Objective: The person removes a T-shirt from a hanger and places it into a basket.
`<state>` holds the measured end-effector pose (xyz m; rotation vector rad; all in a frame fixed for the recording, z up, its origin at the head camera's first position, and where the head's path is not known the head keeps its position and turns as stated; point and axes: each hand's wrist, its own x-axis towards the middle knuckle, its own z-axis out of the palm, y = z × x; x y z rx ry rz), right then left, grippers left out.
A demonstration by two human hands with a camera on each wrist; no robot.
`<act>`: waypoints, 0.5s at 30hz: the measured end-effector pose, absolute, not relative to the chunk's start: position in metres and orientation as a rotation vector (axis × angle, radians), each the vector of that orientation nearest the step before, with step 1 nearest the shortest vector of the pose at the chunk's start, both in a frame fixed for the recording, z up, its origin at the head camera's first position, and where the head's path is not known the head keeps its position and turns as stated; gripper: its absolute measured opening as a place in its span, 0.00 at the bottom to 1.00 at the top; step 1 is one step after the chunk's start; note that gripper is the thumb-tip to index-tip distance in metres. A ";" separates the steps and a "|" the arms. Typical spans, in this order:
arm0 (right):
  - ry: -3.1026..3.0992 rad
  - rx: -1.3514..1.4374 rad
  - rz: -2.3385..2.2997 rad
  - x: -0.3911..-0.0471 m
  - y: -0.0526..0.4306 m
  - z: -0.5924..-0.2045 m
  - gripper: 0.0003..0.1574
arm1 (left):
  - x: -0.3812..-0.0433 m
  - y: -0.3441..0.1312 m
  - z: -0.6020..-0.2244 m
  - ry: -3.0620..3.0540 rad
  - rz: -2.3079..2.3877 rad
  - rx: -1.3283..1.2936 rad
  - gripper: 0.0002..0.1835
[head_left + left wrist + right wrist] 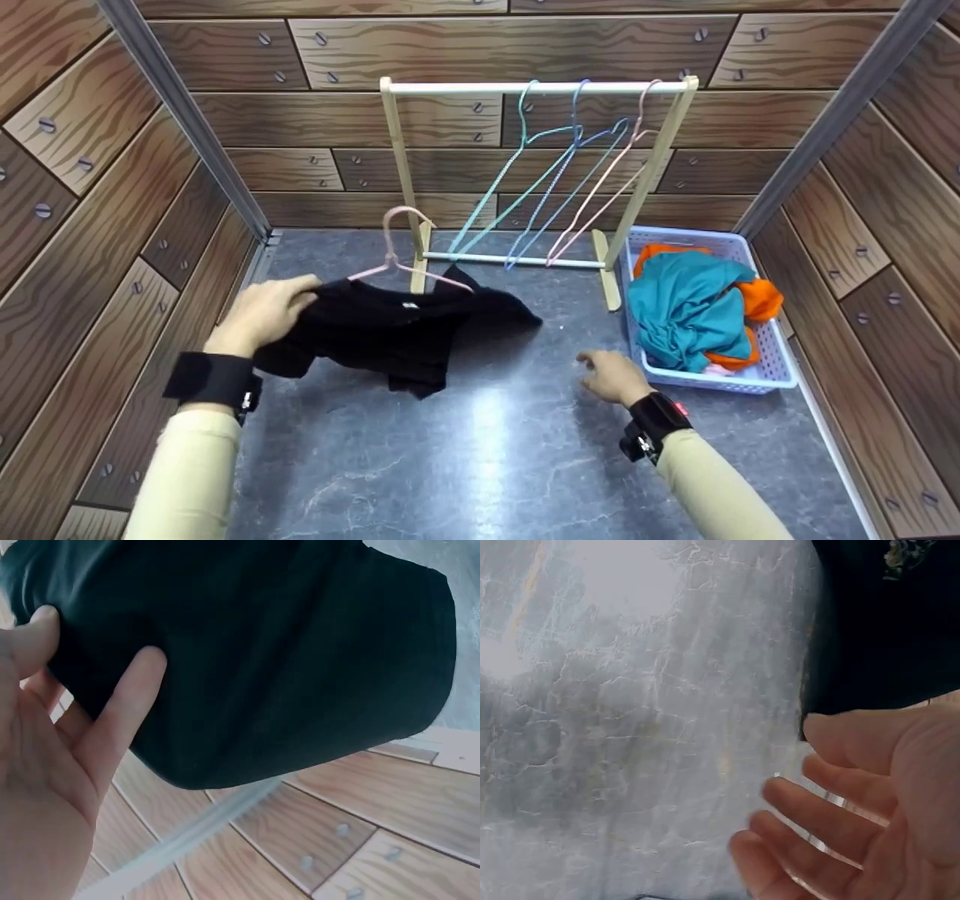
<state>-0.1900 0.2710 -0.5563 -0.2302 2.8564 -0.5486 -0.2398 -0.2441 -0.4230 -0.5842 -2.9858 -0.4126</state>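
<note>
A black T-shirt (382, 326) hangs on a pink hanger (390, 259), whose hook stands up above the collar. My left hand (264, 309) pinches the shirt at its left shoulder, raised over the floor. In the left wrist view the thumb and fingers grip a fold of the black cloth (292, 660). Over the floor to the right, close to the basket, my right hand (616, 377) holds nothing. Its loosely bent fingers (817, 821) spread apart in the right wrist view, where part of the shirt (892, 637) shows beyond the thumb.
Behind the shirt stands a small wooden rack (465, 88) with a teal hanger (487, 187), a blue hanger (551, 184) and a pink hanger (600, 199). A light purple basket (776, 367) at the right holds teal and orange clothes (686, 307). Wood-patterned walls surround the grey floor.
</note>
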 end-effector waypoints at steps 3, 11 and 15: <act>3.035 -0.313 -0.619 -0.190 0.266 -0.546 0.31 | -0.242 -0.226 -0.425 -2.966 -0.431 -0.664 0.09; 3.384 -0.444 -0.886 -0.182 0.241 -0.496 0.30 | -0.242 -0.175 -0.415 -2.921 -0.487 -0.833 0.11; 3.556 -0.485 -0.861 -0.176 0.240 -0.486 0.16 | -0.242 -0.157 -0.417 -2.886 -0.533 -0.907 0.10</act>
